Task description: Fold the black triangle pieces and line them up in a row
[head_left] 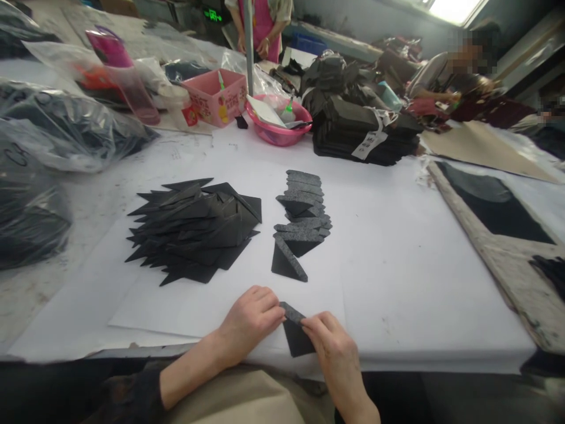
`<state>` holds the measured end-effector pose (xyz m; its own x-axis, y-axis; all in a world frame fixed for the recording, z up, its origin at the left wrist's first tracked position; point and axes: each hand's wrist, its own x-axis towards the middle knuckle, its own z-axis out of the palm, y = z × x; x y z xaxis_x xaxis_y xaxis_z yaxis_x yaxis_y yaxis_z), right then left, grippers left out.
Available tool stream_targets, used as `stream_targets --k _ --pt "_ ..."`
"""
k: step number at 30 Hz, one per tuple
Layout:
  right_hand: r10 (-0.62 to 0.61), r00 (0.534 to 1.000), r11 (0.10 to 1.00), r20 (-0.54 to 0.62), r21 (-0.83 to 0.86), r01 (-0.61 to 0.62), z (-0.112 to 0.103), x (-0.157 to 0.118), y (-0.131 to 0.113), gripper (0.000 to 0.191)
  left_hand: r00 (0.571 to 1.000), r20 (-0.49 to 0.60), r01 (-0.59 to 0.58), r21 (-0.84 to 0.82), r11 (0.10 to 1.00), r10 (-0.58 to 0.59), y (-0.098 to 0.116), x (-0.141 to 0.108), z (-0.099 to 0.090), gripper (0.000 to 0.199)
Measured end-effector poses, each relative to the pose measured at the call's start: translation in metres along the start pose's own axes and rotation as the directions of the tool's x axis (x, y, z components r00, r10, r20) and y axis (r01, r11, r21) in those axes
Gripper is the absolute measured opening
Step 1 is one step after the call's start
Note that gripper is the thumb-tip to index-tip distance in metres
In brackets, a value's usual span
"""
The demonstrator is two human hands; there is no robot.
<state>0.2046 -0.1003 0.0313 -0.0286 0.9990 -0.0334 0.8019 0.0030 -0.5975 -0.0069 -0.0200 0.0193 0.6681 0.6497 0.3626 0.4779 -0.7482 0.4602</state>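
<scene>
Near the front edge of the white-covered table, a small black triangular piece with a speckled grey strip along its upper edge lies between my hands. My left hand pinches the strip's left end, fingers curled. At the strip's other end, my right hand pinches with thumb and forefinger. Just beyond lies a similar triangle with a grey folded edge. Behind it is an overlapping row of grey-edged pieces. To the left spreads a large fanned pile of plain black pieces.
A pink basin and a pink box stand at the back, beside a pink bottle. A tied black stack sits right of them. Plastic bags fill the left; a board lies right. Other people work beyond.
</scene>
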Motion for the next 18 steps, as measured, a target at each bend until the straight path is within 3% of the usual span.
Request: stream_targets --k 5,10,18 --pt "-0.057 0.997 0.993 -0.051 -0.108 0.051 0.002 0.001 -0.001 0.032 0.999 0.023 0.027 0.018 0.999 -0.027 0.003 -0.006 0.008 0.016" --pt "-0.029 0.990 0.976 -0.138 -0.217 -0.001 0.013 0.009 -0.016 0.031 0.999 0.007 0.031 -0.001 1.000 -0.031 0.001 -0.004 0.006 0.016" --pt "0.003 0.983 0.997 -0.185 -0.078 -0.017 0.031 0.007 -0.026 0.015 0.996 -0.009 0.092 -0.026 0.995 -0.092 0.002 -0.004 0.006 0.016"
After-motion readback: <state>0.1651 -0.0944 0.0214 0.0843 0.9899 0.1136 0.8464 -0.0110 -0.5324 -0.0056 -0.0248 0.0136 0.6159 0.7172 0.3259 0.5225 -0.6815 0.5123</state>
